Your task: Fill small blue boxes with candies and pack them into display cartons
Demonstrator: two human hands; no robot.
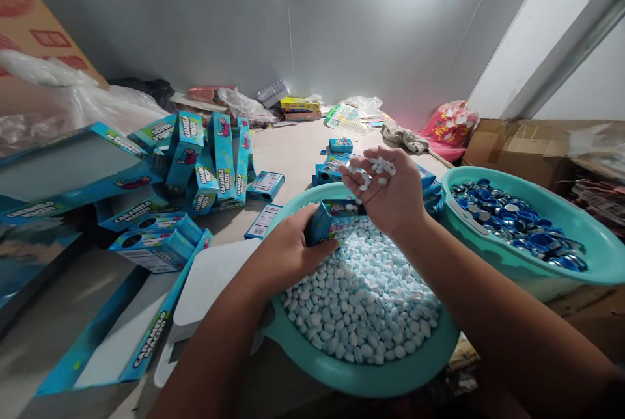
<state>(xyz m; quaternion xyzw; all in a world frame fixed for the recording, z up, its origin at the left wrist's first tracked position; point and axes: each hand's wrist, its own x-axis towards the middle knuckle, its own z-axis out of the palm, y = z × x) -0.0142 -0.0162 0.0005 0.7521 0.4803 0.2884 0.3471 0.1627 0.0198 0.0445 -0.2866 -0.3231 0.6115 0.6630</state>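
Note:
My left hand (288,251) grips a small blue candy box (333,219) and holds it over a teal basin (361,377) full of pale blue-white candies (364,302). My right hand (388,190) is raised palm up just above the box. It cups a few of the white candies (379,168) in its curled fingers.
A second teal basin (593,253) at the right holds shiny blue caps. Several blue "Caramelo Macizo" boxes (208,159) are piled at the left, with flat blue trays (122,334) in front. More small boxes (340,144) lie behind the basin. Cardboard cartons and bags line the wall.

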